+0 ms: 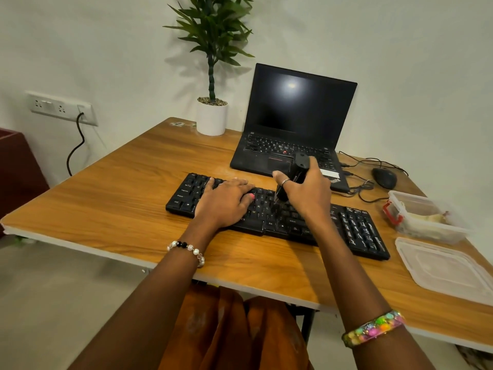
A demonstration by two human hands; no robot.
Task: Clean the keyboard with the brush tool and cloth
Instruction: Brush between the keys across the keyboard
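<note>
On the wood-grain table [128, 188], hands brush a flat black keyboard [354, 231].

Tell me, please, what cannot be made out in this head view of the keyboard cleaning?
- Brush tool tip: hidden behind the right hand, head view.
- Keyboard middle keys: covered by the left hand.
- Container contents: blurred.
- Lid: cut by the right edge.

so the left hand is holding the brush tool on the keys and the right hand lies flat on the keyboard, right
Not quite: the hands are swapped. In the head view the right hand grips the black brush tool with its tip down on the keys, while the left hand lies flat on the keyboard.
</note>
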